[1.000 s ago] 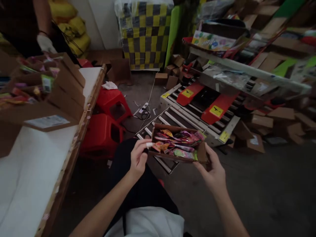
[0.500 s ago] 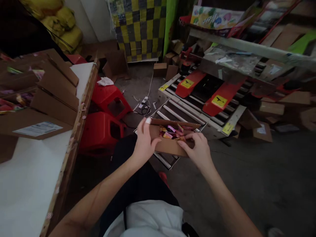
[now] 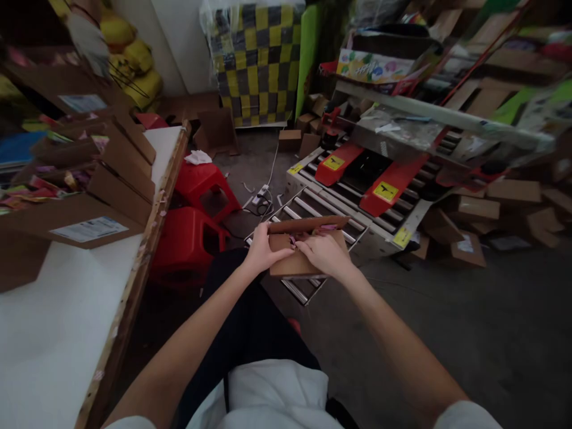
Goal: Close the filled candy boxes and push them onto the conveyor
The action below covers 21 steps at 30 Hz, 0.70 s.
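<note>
I hold a small brown cardboard box (image 3: pixel 290 265) over my lap, in front of the roller conveyor (image 3: pixel 339 205). Its near flap is folded down over the top and the far flap (image 3: pixel 308 224) stands nearly shut; only a sliver of the colourful packets inside shows. My left hand (image 3: pixel 263 250) grips the box's left end with the thumb on the flap. My right hand (image 3: pixel 326 253) presses flat on the folded flap from the right.
A white table (image 3: pixel 53 322) at left carries open cardboard boxes (image 3: pixel 107 179) of colourful packets. Red plastic stools (image 3: pixel 192 238) stand beside it. Another person's gloved hand (image 3: pixel 87 36) is at top left. Loose cartons (image 3: pixel 473 208) litter the floor at right; shelves stand behind the conveyor.
The box was open with packets showing. Both hands folded its flaps inward, and now the top is almost shut with my right hand lying on it.
</note>
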Motion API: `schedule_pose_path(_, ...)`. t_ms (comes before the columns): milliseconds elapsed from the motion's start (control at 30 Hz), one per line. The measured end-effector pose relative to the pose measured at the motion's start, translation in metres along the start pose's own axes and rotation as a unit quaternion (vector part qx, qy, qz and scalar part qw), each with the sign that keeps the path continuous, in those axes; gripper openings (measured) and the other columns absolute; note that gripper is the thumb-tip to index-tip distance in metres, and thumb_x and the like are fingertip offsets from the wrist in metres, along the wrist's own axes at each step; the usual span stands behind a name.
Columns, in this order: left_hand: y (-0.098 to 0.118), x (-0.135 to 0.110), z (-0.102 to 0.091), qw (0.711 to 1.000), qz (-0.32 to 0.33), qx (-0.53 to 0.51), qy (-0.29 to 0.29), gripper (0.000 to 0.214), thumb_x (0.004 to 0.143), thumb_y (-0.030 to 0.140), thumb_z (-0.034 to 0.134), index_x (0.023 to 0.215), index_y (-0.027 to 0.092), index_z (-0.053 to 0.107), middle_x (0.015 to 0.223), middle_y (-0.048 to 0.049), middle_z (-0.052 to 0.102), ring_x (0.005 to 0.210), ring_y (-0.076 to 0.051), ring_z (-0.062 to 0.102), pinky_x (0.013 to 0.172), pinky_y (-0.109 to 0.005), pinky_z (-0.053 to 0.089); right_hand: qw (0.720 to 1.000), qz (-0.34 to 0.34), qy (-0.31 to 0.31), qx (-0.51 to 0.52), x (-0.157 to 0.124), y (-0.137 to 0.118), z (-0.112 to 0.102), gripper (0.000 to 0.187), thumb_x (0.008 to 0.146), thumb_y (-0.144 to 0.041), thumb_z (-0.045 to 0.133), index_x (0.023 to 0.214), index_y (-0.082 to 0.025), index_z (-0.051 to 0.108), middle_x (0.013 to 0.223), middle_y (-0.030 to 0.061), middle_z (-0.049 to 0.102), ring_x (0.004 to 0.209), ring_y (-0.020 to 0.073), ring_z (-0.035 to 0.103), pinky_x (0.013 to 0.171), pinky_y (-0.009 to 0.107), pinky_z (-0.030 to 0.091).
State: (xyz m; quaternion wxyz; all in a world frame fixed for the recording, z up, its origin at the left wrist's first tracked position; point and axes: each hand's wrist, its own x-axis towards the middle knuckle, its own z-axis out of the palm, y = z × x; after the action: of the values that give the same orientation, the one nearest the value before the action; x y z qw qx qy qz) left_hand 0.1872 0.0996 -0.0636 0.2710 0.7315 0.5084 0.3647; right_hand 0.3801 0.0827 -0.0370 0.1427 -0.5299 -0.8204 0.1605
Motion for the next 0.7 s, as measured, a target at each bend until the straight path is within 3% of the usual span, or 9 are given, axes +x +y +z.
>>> schedule_pose_path(67,0.003,-0.008,0.005,1.0,0.008,-0.009,0.025,0.069,0.059,0.048,0.079,0.109,0.015,0.045,0.105,-0.0097,0.052,0.101,-0.028,0.053,0.088,-0.044,0.046,1.0,-0.017,0.001,0.003,0.004,0.007,-0.003,0.033,0.093,-0.026,0.042,0.08,-0.021,0.072,0.089,0.0058,0.073,0.091,0.0223,0.066,0.096,0.04,0.041)
schedule_pose_path(167,0.008,-0.016,0.012,0.996,0.035,-0.07,0.049,0.064,0.07,0.043,0.073,0.119,0.016,0.041,0.113,-0.012,0.052,0.106,-0.026,0.053,0.092,-0.041,0.044,0.998,-0.03,0.05,0.02,-0.005,0.011,-0.002,0.026,0.091,-0.028,0.044,0.088,-0.02,0.069,0.097,0.0061,0.072,0.096,0.0208,0.064,0.097,0.038,0.042)
schedule_pose_path(233,0.011,-0.02,0.015,0.993,0.047,-0.09,0.06,0.059,0.075,0.041,0.069,0.121,0.017,0.041,0.113,-0.0109,0.055,0.106,-0.024,0.055,0.092,-0.039,0.045,0.98,-0.007,0.194,0.046,-0.018,0.009,0.002,0.026,0.09,-0.032,0.047,0.103,-0.018,0.063,0.11,0.0111,0.066,0.107,0.0227,0.059,0.097,0.041,0.043)
schedule_pose_path(300,0.011,-0.022,0.016,0.992,0.057,-0.08,0.079,0.047,0.076,0.042,0.068,0.112,0.018,0.048,0.103,-0.0078,0.058,0.098,-0.022,0.057,0.087,-0.037,0.046,0.93,0.035,0.363,0.049,-0.03,0.004,0.007,0.042,0.087,-0.04,0.052,0.119,-0.013,0.054,0.125,0.0188,0.055,0.12,0.0278,0.049,0.1,0.048,0.039)
schedule_pose_path(333,0.01,-0.024,0.016,0.991,0.071,-0.072,0.088,0.04,0.077,0.042,0.068,0.104,0.018,0.052,0.097,-0.0064,0.06,0.094,-0.021,0.058,0.084,-0.036,0.047,0.909,0.051,0.412,0.033,-0.034,0.002,0.008,0.051,0.085,-0.043,0.053,0.125,-0.011,0.048,0.132,0.0218,0.049,0.126,0.0307,0.043,0.103,0.053,0.035)
schedule_pose_path(367,0.01,-0.025,0.015,0.99,0.091,-0.065,0.091,0.033,0.077,0.043,0.067,0.095,0.018,0.054,0.093,-0.0057,0.06,0.091,-0.021,0.058,0.082,-0.036,0.047,0.906,0.056,0.418,0.007,-0.036,0.001,0.009,0.058,0.084,-0.045,0.054,0.13,-0.011,0.043,0.137,0.0228,0.044,0.131,0.0326,0.038,0.106,0.057,0.028)
schedule_pose_path(467,0.008,-0.029,0.011,0.983,0.158,-0.041,0.084,0.029,0.081,0.045,0.063,0.074,0.018,0.054,0.091,-0.0066,0.062,0.091,-0.02,0.057,0.082,-0.036,0.046,0.959,0.007,0.279,-0.058,-0.037,-0.001,0.009,0.051,0.089,-0.043,0.047,0.132,-0.016,0.046,0.134,0.0158,0.052,0.13,0.0306,0.041,0.112,0.06,0.012)
schedule_pose_path(533,0.01,-0.032,0.008,0.981,0.172,-0.012,0.085,0.032,0.084,0.044,0.059,0.066,0.019,0.051,0.089,-0.0069,0.062,0.088,-0.02,0.055,0.08,-0.035,0.046,0.982,-0.012,0.174,-0.075,-0.036,-0.003,0.008,0.043,0.092,-0.038,0.041,0.128,-0.017,0.051,0.13,0.0126,0.057,0.128,0.0299,0.044,0.112,0.061,0.009)
schedule_pose_path(700,0.026,-0.053,0.014,0.983,0.12,0.05,0.128,0.029,0.089,0.03,0.051,0.062,0.019,0.05,0.081,-0.0057,0.058,0.08,-0.019,0.049,0.076,-0.035,0.044,0.994,0.037,0.076,-0.068,-0.055,-0.038,0.024,0.068,0.089,-0.049,0.042,0.142,-0.006,0.033,0.149,0.0229,0.029,0.14,0.0357,0.022,0.108,0.062,0.02)
